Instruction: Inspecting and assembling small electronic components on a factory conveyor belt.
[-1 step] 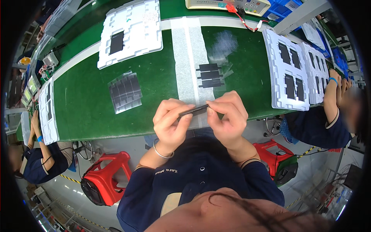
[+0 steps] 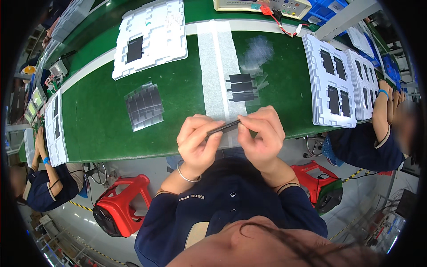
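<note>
Near the front edge of the green table I hold a thin black flat piece (image 2: 223, 128) almost edge-on, tilted slightly up to the right. My left hand (image 2: 196, 139) pinches its left end between thumb and fingers. At the other end, my right hand (image 2: 262, 135) grips the tip the same way. Just beyond my hands, several black strips with small tabs (image 2: 242, 87) lie in a column, partly on a white band of tape (image 2: 212, 66). A stack of dark, clear-edged film sheets (image 2: 145, 106) rests on the table to the left.
A white moulded tray (image 2: 167, 40) with one black rectangular piece stands at the back left. More white trays (image 2: 315, 89) holding black pieces are at the right. An instrument with red and black leads (image 2: 262, 5) sits at the back. Co-workers sit on both sides; red stools (image 2: 124, 200) stand behind.
</note>
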A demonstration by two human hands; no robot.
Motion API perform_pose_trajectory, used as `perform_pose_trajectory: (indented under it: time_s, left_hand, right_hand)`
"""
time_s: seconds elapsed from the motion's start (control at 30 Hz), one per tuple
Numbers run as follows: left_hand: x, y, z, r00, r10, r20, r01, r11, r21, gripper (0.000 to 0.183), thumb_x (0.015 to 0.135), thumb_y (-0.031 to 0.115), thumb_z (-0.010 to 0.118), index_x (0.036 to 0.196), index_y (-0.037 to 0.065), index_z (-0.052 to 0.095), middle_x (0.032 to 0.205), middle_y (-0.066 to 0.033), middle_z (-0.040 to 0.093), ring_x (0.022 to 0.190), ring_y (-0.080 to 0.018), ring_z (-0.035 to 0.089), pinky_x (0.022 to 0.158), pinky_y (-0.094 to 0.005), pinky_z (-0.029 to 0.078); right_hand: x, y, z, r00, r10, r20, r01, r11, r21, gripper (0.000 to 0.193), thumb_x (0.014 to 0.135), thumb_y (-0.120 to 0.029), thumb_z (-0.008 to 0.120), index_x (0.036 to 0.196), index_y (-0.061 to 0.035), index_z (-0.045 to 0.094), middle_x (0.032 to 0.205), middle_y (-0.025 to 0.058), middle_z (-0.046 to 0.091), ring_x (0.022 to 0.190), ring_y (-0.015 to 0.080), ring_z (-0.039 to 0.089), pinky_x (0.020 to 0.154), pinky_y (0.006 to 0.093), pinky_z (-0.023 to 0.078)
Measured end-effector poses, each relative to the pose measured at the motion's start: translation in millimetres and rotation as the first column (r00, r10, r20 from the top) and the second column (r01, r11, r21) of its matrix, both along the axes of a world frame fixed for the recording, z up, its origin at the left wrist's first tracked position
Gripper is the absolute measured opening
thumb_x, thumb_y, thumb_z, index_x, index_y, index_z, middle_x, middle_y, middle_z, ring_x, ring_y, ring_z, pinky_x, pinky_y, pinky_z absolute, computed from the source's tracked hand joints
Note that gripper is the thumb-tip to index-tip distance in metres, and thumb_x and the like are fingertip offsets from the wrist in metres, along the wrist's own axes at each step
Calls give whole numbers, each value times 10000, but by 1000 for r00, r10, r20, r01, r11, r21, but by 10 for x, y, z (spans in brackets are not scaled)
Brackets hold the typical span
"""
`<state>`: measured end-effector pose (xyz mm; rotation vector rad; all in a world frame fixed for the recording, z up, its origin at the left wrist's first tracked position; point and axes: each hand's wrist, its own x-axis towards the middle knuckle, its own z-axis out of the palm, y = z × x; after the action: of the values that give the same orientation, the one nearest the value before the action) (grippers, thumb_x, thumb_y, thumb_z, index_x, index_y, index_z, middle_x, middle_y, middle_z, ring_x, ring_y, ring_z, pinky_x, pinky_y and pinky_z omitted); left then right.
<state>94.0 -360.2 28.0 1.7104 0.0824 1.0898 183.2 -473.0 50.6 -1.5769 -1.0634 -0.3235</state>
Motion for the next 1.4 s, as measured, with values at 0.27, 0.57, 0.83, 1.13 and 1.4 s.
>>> perform_pose_trajectory:
  time_s: [0.27,0.57,0.83,1.13,1.4]
  left_hand:
    - [91,-86,-44,949,299,97,-314,910,270,285,615,-29,692,893,-51,636,740,-93,529,624,-229,556,525,-292,459]
    - [-83,151,55,971,-131,-198,95,979,-180,76,730,-12,619,790,-57,605,790,-91,537,694,-150,511,580,-234,404]
    - [-55,87,114,933,-352,-76,303,882,-361,150,757,13,607,902,-26,604,809,-84,554,749,-166,540,616,-259,428]
    - [-139,123,-50,864,-446,-234,329,852,-408,164,843,91,527,885,-53,597,670,-65,634,543,-110,557,507,-219,427]
    - [-135,173,60,834,-520,-187,382,787,-484,204,866,111,485,823,-49,602,634,-76,630,464,-72,505,435,-184,390]
  right_hand:
    - [-182,223,-48,952,-206,225,233,967,-101,490,759,-356,594,1026,55,591,922,93,567,754,218,512,698,342,376]
    - [216,9,-20,858,358,-369,-355,932,78,222,690,-72,706,889,-25,622,793,61,533,668,150,480,546,230,360]
    - [174,-36,-23,731,405,-549,-453,890,52,95,716,33,648,802,18,611,708,48,519,594,93,477,507,212,363]
    - [128,35,-111,540,515,-666,-328,857,397,72,802,8,581,865,33,556,822,55,504,686,93,500,600,199,416]
    - [140,105,-103,623,467,-628,-363,883,296,157,757,42,603,914,37,601,842,67,543,718,115,519,600,211,418]
